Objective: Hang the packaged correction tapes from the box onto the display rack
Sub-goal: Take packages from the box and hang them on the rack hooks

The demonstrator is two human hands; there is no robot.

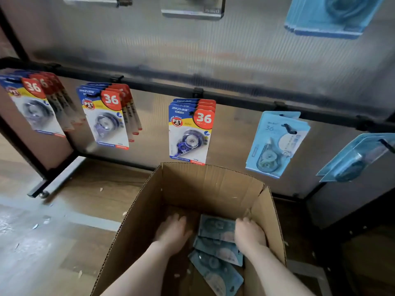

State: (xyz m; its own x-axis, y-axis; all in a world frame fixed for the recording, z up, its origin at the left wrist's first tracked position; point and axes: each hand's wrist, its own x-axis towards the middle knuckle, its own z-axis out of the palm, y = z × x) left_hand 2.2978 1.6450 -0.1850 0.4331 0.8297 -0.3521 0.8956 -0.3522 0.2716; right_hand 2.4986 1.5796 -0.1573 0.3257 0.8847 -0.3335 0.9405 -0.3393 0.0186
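Observation:
An open cardboard box [205, 186] stands on the floor below the display rack [235, 97]. Several light-blue packaged correction tapes [215, 228] lie on its bottom. Both my hands reach down inside. My left hand [172, 230] rests flat on the box floor, left of the packs, with nothing in it. My right hand [249, 232] lies on the right edge of the top pack; its fingertips are hidden, so a grip is unclear. On the rack's hooks hang blue-and-red "36" packs [190, 133] and light-blue packs [275, 142].
More "36" packs hang at the left [106, 118] and far left [32, 105]. Further light-blue packs hang at the far right [359, 157] and upper right [329, 16]. The rack's black foot [40, 190] sits on the wooden floor, which has scattered scraps.

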